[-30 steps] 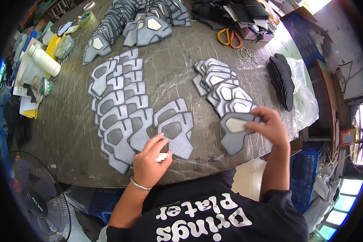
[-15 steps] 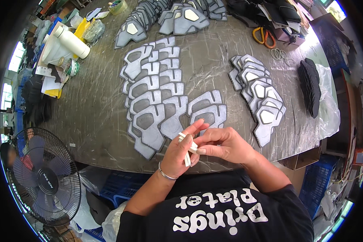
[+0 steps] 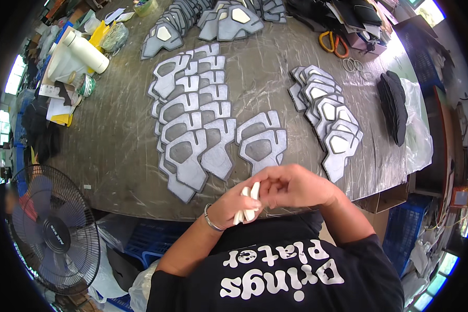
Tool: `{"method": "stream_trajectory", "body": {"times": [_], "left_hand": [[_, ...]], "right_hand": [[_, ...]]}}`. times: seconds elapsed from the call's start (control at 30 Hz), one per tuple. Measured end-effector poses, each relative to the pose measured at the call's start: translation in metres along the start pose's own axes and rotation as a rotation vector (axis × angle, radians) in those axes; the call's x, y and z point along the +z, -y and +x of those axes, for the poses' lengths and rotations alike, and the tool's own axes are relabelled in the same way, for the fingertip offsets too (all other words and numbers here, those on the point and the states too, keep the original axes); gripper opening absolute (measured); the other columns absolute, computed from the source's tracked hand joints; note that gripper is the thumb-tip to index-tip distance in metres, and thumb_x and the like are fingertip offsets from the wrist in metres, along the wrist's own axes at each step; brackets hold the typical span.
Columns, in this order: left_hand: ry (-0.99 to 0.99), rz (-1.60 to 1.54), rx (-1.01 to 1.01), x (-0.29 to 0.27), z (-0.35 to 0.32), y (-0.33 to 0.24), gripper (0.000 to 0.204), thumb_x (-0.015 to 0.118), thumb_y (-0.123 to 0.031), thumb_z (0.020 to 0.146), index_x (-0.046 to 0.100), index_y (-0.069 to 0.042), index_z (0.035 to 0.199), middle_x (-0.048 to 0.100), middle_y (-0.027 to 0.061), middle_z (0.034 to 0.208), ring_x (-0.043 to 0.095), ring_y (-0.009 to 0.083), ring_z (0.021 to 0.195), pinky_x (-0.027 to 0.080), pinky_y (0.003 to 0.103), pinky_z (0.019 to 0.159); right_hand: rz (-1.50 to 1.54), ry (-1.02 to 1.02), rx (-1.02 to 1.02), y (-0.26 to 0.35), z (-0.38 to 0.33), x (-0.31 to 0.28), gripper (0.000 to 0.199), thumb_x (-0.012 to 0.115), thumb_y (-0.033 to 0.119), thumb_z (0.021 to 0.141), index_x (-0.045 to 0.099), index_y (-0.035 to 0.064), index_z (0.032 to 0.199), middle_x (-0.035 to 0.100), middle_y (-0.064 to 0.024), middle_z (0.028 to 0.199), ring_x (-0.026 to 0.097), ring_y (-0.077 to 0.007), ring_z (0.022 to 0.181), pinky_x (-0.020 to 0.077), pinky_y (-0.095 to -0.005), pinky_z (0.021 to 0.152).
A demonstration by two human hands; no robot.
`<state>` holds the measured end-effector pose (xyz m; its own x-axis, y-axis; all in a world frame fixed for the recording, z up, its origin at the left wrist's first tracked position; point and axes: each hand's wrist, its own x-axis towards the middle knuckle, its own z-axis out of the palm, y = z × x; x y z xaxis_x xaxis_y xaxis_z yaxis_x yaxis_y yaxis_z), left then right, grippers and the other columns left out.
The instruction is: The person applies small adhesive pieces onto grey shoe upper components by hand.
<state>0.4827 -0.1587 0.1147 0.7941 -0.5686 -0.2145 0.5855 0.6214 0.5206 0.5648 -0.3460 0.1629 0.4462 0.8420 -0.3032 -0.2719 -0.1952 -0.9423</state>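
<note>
My left hand, with a bracelet at the wrist, is closed on a small bunch of thin white pieces, which stick out edge-on between thumb and fingers. Right against them is my right hand, its fingers curled and slightly blurred; whether anything is pinched there is hidden. Just beyond both hands lie two overlapping grey cut-out panels with dark edges. Left of these, overlapping rows of similar grey panels have open holes. On the right, a row of grey panels carries white five-sided inserts.
More grey panels are stacked at the far side of the table. Orange-handled scissors and a black padded piece lie at right. A white bottle is at far left; a fan stands near left.
My right hand has shifted slightly right, its fingers now more curled. The white pieces in my left hand have turned and fanned out, several edges showing. The view has shifted slightly.
</note>
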Motion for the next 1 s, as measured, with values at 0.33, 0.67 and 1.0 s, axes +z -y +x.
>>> {"method": "stream_trajectory", "body": {"times": [0.33, 0.67, 1.0], "left_hand": [[-0.592, 0.047, 0.175, 0.017, -0.003, 0.006, 0.029, 0.064, -0.021, 0.093, 0.064, 0.002, 0.111, 0.068, 0.0043, 0.09, 0.046, 0.0016, 0.053, 0.035, 0.018, 0.044], [-0.694, 0.634, 0.191, 0.014, 0.0, 0.001, 0.018, 0.069, -0.014, 0.089, 0.069, -0.002, 0.102, 0.068, 0.0014, 0.077, 0.053, 0.0004, 0.061, 0.041, 0.019, 0.05], [-0.391, 2.033, 0.961, 0.004, 0.001, -0.009, 0.032, 0.079, -0.013, 0.072, 0.07, -0.011, 0.102, 0.068, 0.0004, 0.094, 0.058, 0.0154, 0.059, 0.044, 0.026, 0.048]], "right_hand": [[0.35, -0.514, 0.064, -0.028, -0.001, -0.008, 0.019, 0.068, 0.015, 0.091, 0.068, -0.0026, 0.099, 0.067, -0.0013, 0.083, 0.055, -0.0028, 0.063, 0.0449, -0.0171, 0.057], [-0.082, -0.511, 0.091, -0.011, -0.018, -0.007, 0.023, 0.07, 0.014, 0.089, 0.066, -0.0064, 0.097, 0.067, -0.0026, 0.079, 0.058, -0.0031, 0.068, 0.0478, -0.019, 0.06], [0.351, -0.47, 0.279, -0.025, -0.018, -0.015, 0.023, 0.069, 0.021, 0.091, 0.067, -0.0027, 0.091, 0.064, -0.0024, 0.074, 0.057, -0.0059, 0.06, 0.0461, -0.0191, 0.054]]}}
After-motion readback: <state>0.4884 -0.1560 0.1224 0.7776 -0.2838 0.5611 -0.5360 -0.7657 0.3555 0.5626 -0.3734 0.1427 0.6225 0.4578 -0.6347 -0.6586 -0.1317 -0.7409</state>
